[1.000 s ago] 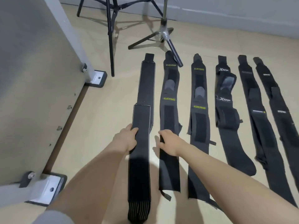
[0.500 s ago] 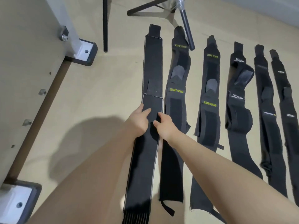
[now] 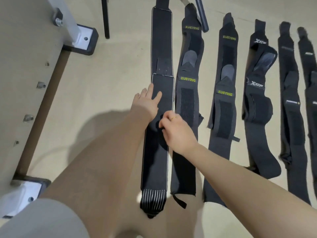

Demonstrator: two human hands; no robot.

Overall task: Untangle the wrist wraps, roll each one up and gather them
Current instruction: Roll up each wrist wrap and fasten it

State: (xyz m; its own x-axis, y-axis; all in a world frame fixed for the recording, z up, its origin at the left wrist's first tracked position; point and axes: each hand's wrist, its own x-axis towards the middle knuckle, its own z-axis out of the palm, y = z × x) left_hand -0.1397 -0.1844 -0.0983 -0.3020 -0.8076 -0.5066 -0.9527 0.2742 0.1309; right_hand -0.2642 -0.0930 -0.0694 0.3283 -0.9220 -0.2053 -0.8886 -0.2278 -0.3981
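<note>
Six black wrist wraps lying flat in a row on the floor [image 3: 103,100].
Leftmost wrap [image 3: 162,54] lying nearest the grey panel [image 3: 22,66]; left hand [image 3: 147,102] resting on it with fingers straight, grip released; right hand [image 3: 175,129] pinching its fabric mid-length, grip grasping the wrap. Lying beside it to the right: two XUEYING wraps [image 3: 188,93], an XTEP wrap [image 3: 257,103], two more at the edge.

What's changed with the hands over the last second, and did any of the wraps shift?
The right hand crossed from the second wrap onto the leftmost wrap and now pinches its fabric, fingers curled. The left hand, earlier gripping that wrap's left edge, now lies flat on it with fingers straight. All six wraps remain laid out in their row; only the camera moved closer.
</note>
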